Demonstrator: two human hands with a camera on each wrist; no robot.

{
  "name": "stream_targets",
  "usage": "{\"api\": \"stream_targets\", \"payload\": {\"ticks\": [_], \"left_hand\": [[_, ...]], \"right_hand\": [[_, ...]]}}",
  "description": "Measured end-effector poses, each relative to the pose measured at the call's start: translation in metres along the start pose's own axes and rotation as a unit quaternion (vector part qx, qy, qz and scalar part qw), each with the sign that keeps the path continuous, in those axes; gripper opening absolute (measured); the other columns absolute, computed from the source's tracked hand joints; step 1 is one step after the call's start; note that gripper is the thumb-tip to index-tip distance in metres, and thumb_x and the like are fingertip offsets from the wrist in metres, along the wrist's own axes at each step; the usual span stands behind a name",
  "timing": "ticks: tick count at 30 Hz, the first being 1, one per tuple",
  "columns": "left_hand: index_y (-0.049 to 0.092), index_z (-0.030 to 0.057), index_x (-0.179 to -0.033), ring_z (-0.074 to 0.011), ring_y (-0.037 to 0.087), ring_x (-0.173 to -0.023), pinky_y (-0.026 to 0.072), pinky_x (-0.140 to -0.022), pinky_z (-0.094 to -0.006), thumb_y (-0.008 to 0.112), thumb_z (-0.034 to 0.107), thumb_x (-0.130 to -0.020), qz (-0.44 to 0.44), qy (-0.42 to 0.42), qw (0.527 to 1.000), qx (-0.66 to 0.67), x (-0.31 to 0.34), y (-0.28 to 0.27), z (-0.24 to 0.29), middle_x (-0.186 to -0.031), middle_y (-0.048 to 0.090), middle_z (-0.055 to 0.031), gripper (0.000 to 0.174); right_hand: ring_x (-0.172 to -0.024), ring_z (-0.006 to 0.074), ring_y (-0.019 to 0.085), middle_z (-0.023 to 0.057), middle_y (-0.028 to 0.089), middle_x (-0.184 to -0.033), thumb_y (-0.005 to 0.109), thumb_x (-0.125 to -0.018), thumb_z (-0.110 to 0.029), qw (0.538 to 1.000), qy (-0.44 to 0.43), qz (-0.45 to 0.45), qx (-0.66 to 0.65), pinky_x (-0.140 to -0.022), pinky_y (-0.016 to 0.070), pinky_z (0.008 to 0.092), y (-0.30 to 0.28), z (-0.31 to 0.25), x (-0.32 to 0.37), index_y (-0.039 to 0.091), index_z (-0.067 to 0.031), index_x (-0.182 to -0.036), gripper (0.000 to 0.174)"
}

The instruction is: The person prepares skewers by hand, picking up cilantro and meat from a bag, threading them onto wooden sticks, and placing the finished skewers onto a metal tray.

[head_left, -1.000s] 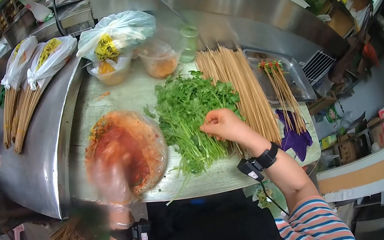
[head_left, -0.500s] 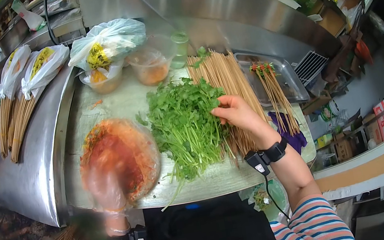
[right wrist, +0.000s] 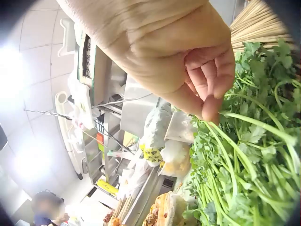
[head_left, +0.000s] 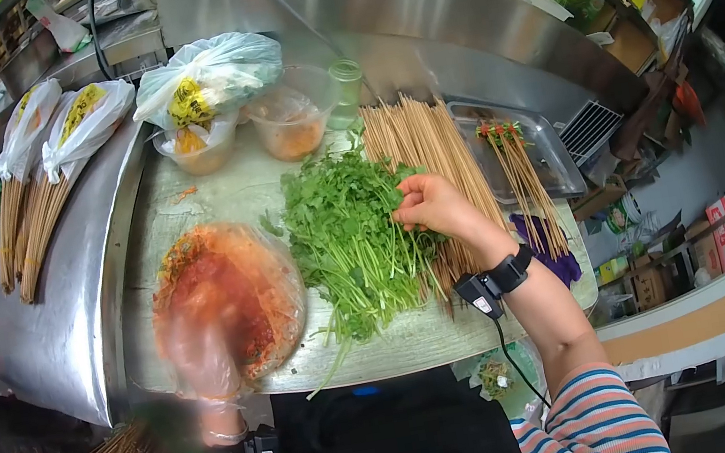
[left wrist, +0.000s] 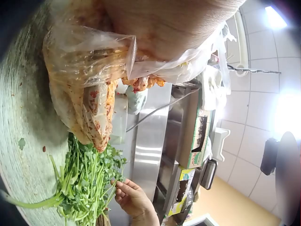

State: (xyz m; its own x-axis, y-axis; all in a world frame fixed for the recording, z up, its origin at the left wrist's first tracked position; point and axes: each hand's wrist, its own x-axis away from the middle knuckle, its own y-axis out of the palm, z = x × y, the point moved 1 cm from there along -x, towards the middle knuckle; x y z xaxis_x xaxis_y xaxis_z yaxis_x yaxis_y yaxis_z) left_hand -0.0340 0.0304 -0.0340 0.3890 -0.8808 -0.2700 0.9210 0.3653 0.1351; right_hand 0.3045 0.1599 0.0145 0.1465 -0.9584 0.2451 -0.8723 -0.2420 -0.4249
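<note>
A clear plastic glove covers my left hand. It is over a plastic bag spread out on the board, coated inside with a red sauce mix. The left fingers are blurred, and I cannot tell how they lie. My right hand is bare, at the right side of a big heap of cilantro. In the right wrist view, its thumb and forefinger pinch thin green stems over the leaves. Bamboo skewers lie in a thick bundle just beyond that hand.
Behind the cilantro stand plastic tubs, a tied bag and a green glass. A metal tray at right holds skewers with red and green tips. Purple cloth lies by it. Bagged skewers rest on the steel counter at left.
My right hand moved right and up along the heap from a second ago, then slightly left. A sprig standing above the leaves half a second ago is now lower. The left hand stays over the sauce.
</note>
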Motion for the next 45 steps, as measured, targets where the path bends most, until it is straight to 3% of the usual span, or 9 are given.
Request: {"api": "stream_targets", "payload": {"ticks": [6, 12, 13, 16, 20, 25, 29, 32, 45], "left_hand": [[0.059, -0.0051, -0.110, -0.0185, 0.064, -0.089, 0.0540, -0.079, -0.0293, 0.048, -0.002, -0.089, 0.014, -0.011, 0.999, 0.026, 0.001, 0.003, 0.001, -0.107, 0.063, -0.0119, 0.024], [0.060, -0.0050, -0.109, -0.0171, 0.061, -0.095, 0.0507, -0.083, -0.0288, 0.049, -0.003, -0.087, 0.017, 0.009, 1.000, -0.007, 0.000, 0.005, 0.006, -0.108, 0.063, -0.0110, 0.026], [0.060, -0.0050, -0.109, -0.0169, 0.060, -0.095, 0.0502, -0.083, -0.0288, 0.049, -0.003, -0.086, 0.018, -0.001, 1.000, -0.005, 0.000, 0.005, 0.006, -0.108, 0.063, -0.0108, 0.026], [0.060, -0.0052, -0.109, -0.0171, 0.060, -0.096, 0.0488, -0.084, -0.0289, 0.049, -0.003, -0.086, 0.011, 0.004, 1.000, -0.024, 0.003, 0.004, 0.009, -0.107, 0.063, -0.0103, 0.026], [0.060, -0.0053, -0.109, -0.0176, 0.059, -0.096, 0.0472, -0.086, -0.0297, 0.051, -0.002, -0.086, 0.021, 0.009, 1.000, -0.015, 0.003, 0.005, 0.012, -0.107, 0.062, -0.0100, 0.025], [0.060, -0.0050, -0.108, -0.0169, 0.059, -0.096, 0.0478, -0.085, -0.0295, 0.052, 0.000, -0.086, 0.010, 0.028, 0.997, -0.071, 0.001, 0.002, 0.010, -0.107, 0.062, -0.0102, 0.024], [0.060, -0.0050, -0.108, -0.0162, 0.059, -0.094, 0.0489, -0.082, -0.0286, 0.053, 0.001, -0.087, 0.029, 0.026, 0.999, -0.038, 0.002, 0.003, 0.005, -0.105, 0.062, -0.0094, 0.023], [0.060, -0.0049, -0.108, -0.0158, 0.060, -0.092, 0.0490, -0.082, -0.0283, 0.053, 0.001, -0.087, 0.025, -0.005, 1.000, 0.015, 0.002, 0.004, 0.004, -0.103, 0.063, -0.0083, 0.024], [0.060, -0.0055, -0.108, -0.0154, 0.059, -0.093, 0.0495, -0.081, -0.0283, 0.051, -0.001, -0.086, 0.005, 0.028, 0.999, -0.026, 0.000, 0.004, 0.004, -0.105, 0.062, -0.0082, 0.024]], "right_hand": [[-0.056, 0.0114, 0.058, 0.0059, 0.063, -0.074, 0.067, -0.079, -0.001, 0.997, 0.004, 0.057, 0.049, -0.053, 0.0463, 0.0252, 0.005, 0.004, -0.003, 0.060, 0.0038, -0.094, 0.017], [-0.056, 0.0101, 0.057, 0.0057, 0.064, -0.072, 0.064, -0.084, -0.006, 0.979, -0.132, 0.148, 0.048, -0.052, 0.0453, 0.0245, -0.011, -0.013, 0.009, 0.060, 0.0051, -0.092, 0.014], [-0.056, 0.0110, 0.060, 0.0068, 0.064, -0.070, 0.066, -0.082, -0.005, 0.984, -0.132, 0.108, -0.048, -0.052, 0.0474, 0.0255, -0.016, -0.022, 0.014, 0.059, 0.0063, -0.093, 0.017], [-0.057, 0.0117, 0.062, 0.0071, 0.064, -0.070, 0.068, -0.080, -0.003, 0.977, 0.033, -0.027, 0.208, -0.051, 0.0488, 0.0261, -0.023, -0.016, 0.018, 0.059, 0.0089, -0.101, 0.025], [-0.058, 0.0104, 0.061, 0.0056, 0.065, -0.073, 0.071, -0.080, -0.006, 0.992, -0.030, 0.056, 0.106, -0.050, 0.0476, 0.0233, -0.037, -0.022, 0.020, 0.055, 0.0104, -0.111, 0.038], [-0.055, 0.0064, 0.056, 0.0044, 0.065, -0.075, 0.054, -0.093, -0.015, 0.991, -0.105, 0.025, -0.076, -0.049, 0.0447, 0.0191, -0.044, -0.033, 0.027, 0.060, 0.0003, -0.103, 0.019], [-0.054, 0.0072, 0.057, 0.0049, 0.064, -0.071, 0.045, -0.095, -0.010, 0.998, -0.005, -0.015, 0.063, -0.048, 0.0457, 0.0194, -0.034, -0.012, 0.020, 0.059, 0.0002, -0.103, 0.018], [-0.052, 0.0084, 0.056, 0.0057, 0.064, -0.072, 0.044, -0.094, -0.008, 0.999, 0.030, -0.021, 0.013, -0.047, 0.0452, 0.0212, -0.026, 0.005, 0.013, 0.056, 0.0008, -0.102, 0.017], [-0.065, 0.0127, 0.059, 0.0069, 0.063, -0.076, 0.051, -0.083, -0.003, 0.996, -0.068, -0.049, 0.037, -0.061, 0.0480, 0.0261, -0.021, -0.040, 0.046, 0.069, -0.0017, -0.098, 0.023]]}}
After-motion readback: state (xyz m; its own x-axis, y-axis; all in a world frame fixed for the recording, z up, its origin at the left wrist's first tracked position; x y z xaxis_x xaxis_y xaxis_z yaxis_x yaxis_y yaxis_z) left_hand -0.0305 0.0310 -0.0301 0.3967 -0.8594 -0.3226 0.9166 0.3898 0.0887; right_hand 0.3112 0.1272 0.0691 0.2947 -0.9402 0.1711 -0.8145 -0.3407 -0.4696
